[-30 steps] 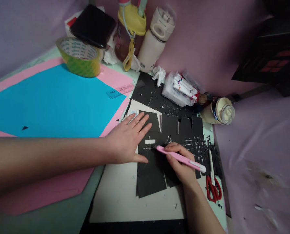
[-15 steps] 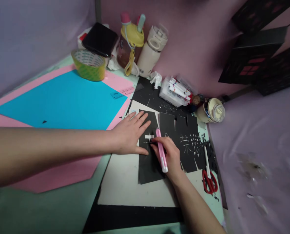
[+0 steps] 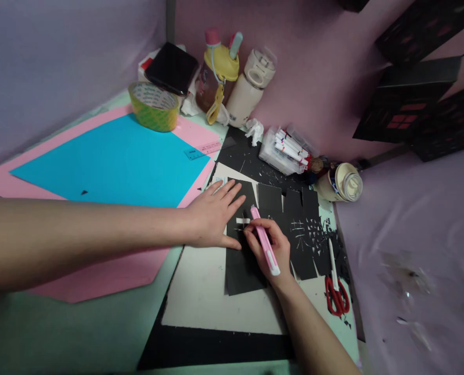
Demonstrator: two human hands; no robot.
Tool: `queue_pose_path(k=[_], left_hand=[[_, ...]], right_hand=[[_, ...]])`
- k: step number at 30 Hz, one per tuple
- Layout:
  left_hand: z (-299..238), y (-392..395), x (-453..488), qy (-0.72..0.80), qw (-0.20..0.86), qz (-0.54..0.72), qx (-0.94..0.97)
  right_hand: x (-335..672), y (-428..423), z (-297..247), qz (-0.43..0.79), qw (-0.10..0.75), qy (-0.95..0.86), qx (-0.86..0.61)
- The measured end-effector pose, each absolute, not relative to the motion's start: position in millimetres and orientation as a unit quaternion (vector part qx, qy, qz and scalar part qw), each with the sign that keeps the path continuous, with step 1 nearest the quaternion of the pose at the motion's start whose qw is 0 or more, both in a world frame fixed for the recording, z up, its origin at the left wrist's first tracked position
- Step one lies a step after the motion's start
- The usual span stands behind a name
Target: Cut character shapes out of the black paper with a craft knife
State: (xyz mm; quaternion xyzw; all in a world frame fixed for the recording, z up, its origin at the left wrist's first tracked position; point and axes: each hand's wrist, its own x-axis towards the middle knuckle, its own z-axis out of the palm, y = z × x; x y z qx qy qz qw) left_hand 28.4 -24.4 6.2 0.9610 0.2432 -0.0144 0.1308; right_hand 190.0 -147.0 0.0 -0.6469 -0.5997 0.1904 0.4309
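My left hand (image 3: 214,216) lies flat with fingers spread, its fingertips and thumb on a black paper strip (image 3: 243,276). A white cut-out slot shows in that strip between my hands. In my right hand (image 3: 273,247) is a pink utility knife (image 3: 265,239), lying slantwise across the fingers. The thumb and index fingertips are pinched together beside the slot; whether they hold a scrap of paper too, I cannot tell. Right of it lie more black strips (image 3: 270,198), one with thin cut strokes and small triangular cuts. Beneath the strips is a pale board (image 3: 200,297).
Red-handled scissors (image 3: 337,297) lie at the right with black scraps around. Blue paper (image 3: 138,166) on pink paper (image 3: 110,281) covers the left side, bearing a tape roll (image 3: 155,114) and a ruler (image 3: 200,150). Bottles (image 3: 247,96), a marker box (image 3: 282,151) and a cup (image 3: 339,182) stand behind.
The view has shifted slightly, moving everything a little right in the picture. The knife's rear end has tilted further right in my right hand. My left hand stays pressed on the strip.
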Motion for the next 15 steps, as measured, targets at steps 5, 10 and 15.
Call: queue_pose_path(k=[5, 10, 15], left_hand=[[4.7, -23.7, 28.4, 0.243, 0.136, -0.012, 0.96], [7.3, -24.1, 29.3, 0.246, 0.135, -0.028, 0.959], [7.3, -24.5, 29.4, 0.246, 0.133, -0.025, 0.96]], right_hand=[[192.6, -146.7, 0.1, 0.221, 0.473, -0.56, -0.643], [199.2, -145.6, 3.2, 0.155, 0.503, -0.53, -0.665], [194.3, -144.6, 0.8, 0.155, 0.453, -0.57, -0.667]])
